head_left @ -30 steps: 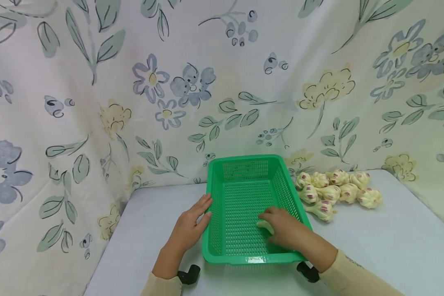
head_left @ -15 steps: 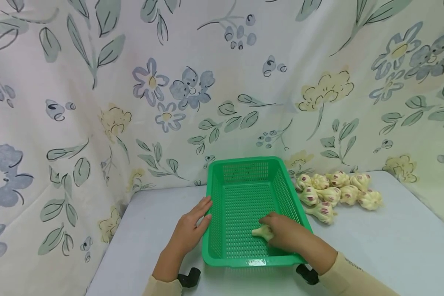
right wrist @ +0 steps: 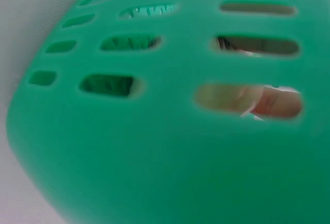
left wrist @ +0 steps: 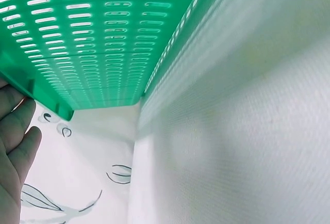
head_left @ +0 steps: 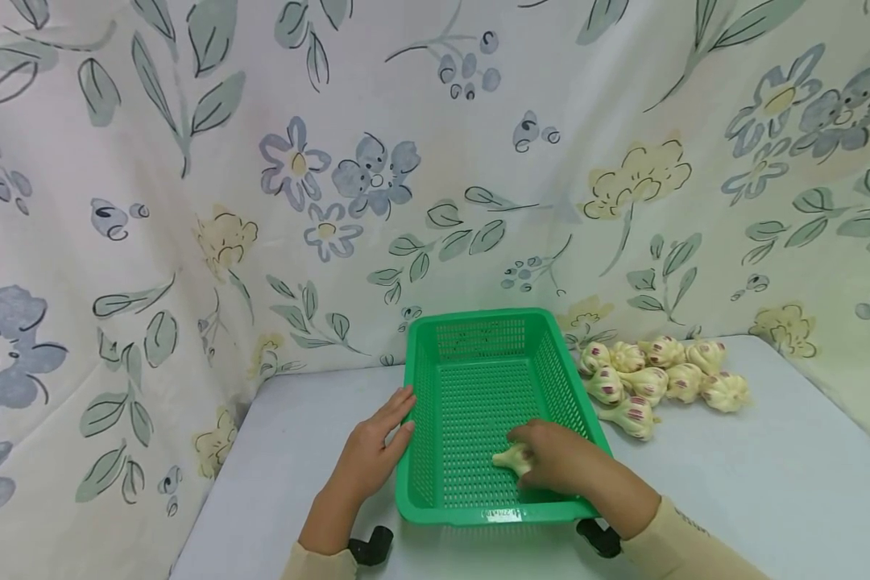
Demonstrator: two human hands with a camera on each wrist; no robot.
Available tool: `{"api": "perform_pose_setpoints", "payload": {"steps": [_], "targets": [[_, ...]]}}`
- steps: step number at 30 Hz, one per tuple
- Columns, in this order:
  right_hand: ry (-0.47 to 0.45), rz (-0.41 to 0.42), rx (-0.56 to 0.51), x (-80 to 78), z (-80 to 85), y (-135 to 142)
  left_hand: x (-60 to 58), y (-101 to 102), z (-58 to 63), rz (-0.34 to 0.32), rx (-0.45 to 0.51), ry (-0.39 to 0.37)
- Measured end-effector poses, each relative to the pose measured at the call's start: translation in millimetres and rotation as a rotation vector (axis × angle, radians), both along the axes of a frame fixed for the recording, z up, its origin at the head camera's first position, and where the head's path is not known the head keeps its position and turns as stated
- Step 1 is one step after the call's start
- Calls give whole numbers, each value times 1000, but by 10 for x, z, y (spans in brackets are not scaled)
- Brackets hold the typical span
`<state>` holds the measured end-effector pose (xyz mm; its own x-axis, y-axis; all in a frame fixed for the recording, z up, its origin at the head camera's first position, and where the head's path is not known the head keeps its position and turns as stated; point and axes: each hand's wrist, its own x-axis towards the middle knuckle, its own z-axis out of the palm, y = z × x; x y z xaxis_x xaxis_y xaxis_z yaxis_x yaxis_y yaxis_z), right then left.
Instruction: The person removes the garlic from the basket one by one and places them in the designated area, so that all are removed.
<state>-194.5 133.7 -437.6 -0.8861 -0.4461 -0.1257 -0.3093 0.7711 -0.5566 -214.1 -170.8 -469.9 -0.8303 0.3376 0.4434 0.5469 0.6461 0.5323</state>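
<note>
A green plastic basket (head_left: 511,513) with slotted walls stands on the table in the head view. Inside it, near the front right, my right hand (head_left: 561,457) holds a garlic bulb (head_left: 511,459) low over the basket floor, its stem pointing left. The fingers hide much of the bulb. My left hand (head_left: 372,449) rests with fairly straight fingers against the basket's left rim; in the left wrist view its fingers (left wrist: 21,149) touch that rim from outside. The basket wall (right wrist: 170,146) fills most of the right wrist view, with bits of the hand showing through the slots.
Several garlic bulbs (head_left: 645,383) lie in a cluster on the white table (head_left: 739,483), just right of the basket. A flowered cloth (head_left: 464,161) hangs behind the table. Black wrist camera mounts (head_left: 372,546) sit below both wrists.
My right hand has shifted slightly down in the basket, and more of the garlic bulb, with its stem, has come into sight. The left hand stays at the rim.
</note>
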Motion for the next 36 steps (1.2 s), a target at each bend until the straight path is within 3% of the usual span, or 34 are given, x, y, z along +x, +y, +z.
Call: {"api": "perform_pose_setpoints", "payload": {"steps": [11, 27, 36], "targets": [[-32, -42, -85, -34, 15, -9, -6, 1, 3, 6, 3, -10], [18, -49, -209, -49, 50, 38, 1, 9, 12, 8, 2, -6], [46, -24, -201, -39, 88, 52, -5, 8, 5, 7, 6, -9]]}}
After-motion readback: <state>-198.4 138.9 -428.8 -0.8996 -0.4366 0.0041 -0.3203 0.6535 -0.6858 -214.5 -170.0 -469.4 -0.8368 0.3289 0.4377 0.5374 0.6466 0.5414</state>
